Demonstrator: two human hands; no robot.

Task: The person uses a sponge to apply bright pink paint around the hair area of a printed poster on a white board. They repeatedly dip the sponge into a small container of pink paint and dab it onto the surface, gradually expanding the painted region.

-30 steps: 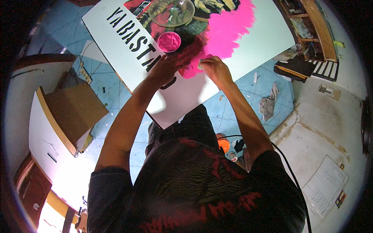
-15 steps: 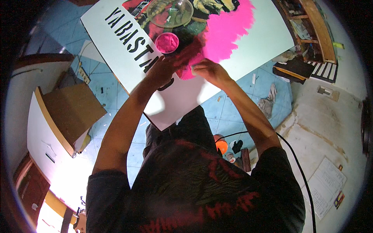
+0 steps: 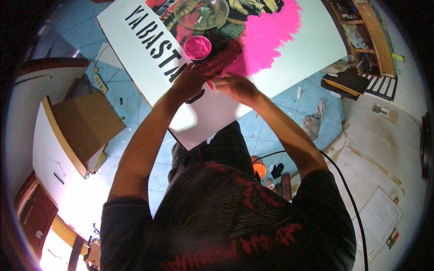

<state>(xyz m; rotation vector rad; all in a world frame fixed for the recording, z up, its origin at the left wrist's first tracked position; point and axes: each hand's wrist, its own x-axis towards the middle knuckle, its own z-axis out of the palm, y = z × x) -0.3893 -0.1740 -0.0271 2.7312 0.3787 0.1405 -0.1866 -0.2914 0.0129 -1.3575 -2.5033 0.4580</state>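
Observation:
A large white board (image 3: 289,67) lies before me, with black stencilled lettering, a printed picture and a bright pink painted patch (image 3: 264,43). My right hand (image 3: 239,89) pinches a small pale sponge-like piece (image 3: 216,84) against the lower edge of the pink and dark red area. Its exact kind is hard to make out. Close by on the left, my left hand (image 3: 191,82) rests on the board with fingers stretched out, partly in shadow. Just beyond it stands a small round tub of pink paint (image 3: 197,47). Behind the tub sits a clear round bowl (image 3: 201,12) with something small inside.
Blue floor tiles surround the board. Wooden shelves (image 3: 368,40) stand at the far right, near a dark folder-like thing (image 3: 346,84). A grey rag (image 3: 314,122) and an orange container (image 3: 259,169) are on the floor. A black cable (image 3: 343,185) runs along my right side.
My right hand has moved a little left and down with the pale piece, closer to my left hand. The whole view has shifted slightly; the tub and bowl keep their places on the board.

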